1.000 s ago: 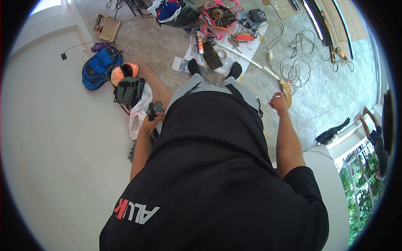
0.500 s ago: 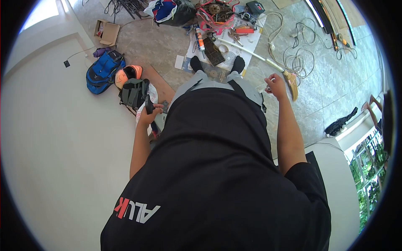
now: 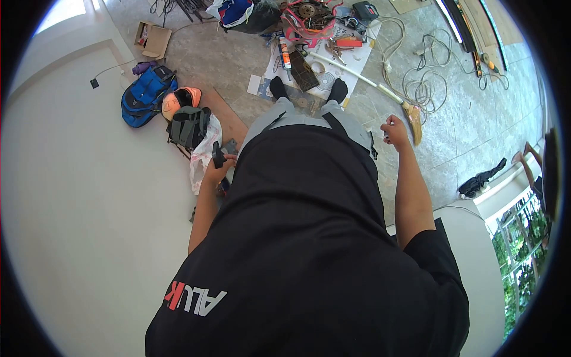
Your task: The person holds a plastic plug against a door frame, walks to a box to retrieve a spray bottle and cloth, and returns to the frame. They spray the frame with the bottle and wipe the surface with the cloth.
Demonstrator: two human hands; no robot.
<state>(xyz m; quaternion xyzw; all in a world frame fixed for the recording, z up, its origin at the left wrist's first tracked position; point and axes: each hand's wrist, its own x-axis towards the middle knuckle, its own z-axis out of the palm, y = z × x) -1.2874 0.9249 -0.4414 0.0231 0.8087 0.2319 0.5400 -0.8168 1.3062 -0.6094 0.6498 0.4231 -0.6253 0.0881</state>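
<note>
Dark handheld object (image 3: 217, 154) is in our left hand (image 3: 216, 172), fingers closed around it, beside the white plastic bag (image 3: 202, 159). Right hand (image 3: 395, 133) is loosely curled near the broom (image 3: 414, 122); can't tell if it has hold of anything small. Reads as a hold/carry step, us standing. Any move from here calls for firm left grip, careful footing around the caulking tube (image 3: 285, 55).

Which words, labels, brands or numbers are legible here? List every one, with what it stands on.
"ALUK": on the black shirt, upside down in this view.
Too small or blurred to read: markings on the orange-and-white tube, white plastic bag and paper sheet.
</note>
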